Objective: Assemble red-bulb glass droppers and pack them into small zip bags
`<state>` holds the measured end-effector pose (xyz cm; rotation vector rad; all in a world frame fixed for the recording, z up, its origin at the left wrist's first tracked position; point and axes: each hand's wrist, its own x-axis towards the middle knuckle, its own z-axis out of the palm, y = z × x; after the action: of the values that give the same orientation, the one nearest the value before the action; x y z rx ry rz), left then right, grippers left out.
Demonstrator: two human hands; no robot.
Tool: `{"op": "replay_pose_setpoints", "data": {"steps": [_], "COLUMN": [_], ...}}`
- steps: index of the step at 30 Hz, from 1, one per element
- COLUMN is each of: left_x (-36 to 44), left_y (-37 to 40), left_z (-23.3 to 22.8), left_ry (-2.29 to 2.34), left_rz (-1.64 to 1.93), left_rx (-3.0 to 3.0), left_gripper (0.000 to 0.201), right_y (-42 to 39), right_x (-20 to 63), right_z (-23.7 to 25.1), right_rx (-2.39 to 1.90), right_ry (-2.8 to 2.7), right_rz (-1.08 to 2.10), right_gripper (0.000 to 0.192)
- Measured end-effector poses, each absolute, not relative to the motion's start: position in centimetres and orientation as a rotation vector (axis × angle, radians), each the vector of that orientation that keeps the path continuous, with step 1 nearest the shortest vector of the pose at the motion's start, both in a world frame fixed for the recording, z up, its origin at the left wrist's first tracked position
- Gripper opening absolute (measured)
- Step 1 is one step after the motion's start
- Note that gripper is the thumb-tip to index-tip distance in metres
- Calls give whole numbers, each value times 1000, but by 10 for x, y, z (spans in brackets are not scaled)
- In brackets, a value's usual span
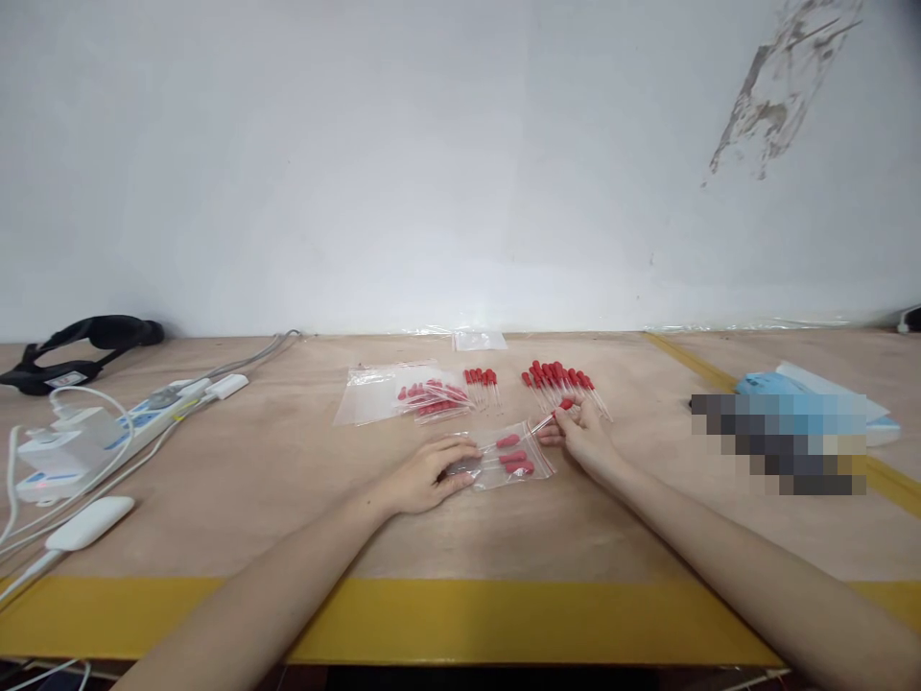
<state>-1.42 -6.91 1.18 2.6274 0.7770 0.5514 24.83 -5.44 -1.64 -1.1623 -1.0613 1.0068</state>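
Observation:
My left hand (432, 472) is closed on the left end of a clear zip bag (541, 464) lying on the table. Inside the bag are three droppers (513, 457) with red bulbs and thin clear stems. Between the fingertips of my right hand (584, 438) is another dropper (553, 416), its red bulb up and to the right, its stem slanting down to the bag's right, open-looking edge. Behind my right hand lies a fanned pile of loose droppers (557, 374). A smaller row of droppers (481, 376) lies to its left.
Filled bags of droppers (432, 398) lie on flat clear bags (370, 393) behind my left hand. A power strip (140, 422) with plugs and cables, a white oval device (90, 523) and a black headset-like strap (93, 336) are left. A blue package (777, 386) sits right, beside a pixelated area.

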Motion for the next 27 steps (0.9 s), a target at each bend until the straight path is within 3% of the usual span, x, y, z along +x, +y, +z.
{"op": "replay_pose_setpoints", "data": {"steps": [4,12,19,27], "left_x": [-15,-15,-15,-15], "left_y": [-68,-69,-71,-70], "left_z": [10,11,13,13], "left_ry": [789,787,802,789], "left_rz": [552,561,519,541], "left_rx": [2613,2623,2649,2643], "left_gripper": [37,38,39,40], "right_y": [-57,-63,-63,-62], "right_x": [257,273,254,253], "right_z": [-21,-7,-12,-12], "right_rx": [-1186,-1325,-1187,-1141], "right_ry": [-1148,-1838,-1901,-1954], "right_rz": [1029,643,511,776], "right_gripper": [27,23,14,18]}}
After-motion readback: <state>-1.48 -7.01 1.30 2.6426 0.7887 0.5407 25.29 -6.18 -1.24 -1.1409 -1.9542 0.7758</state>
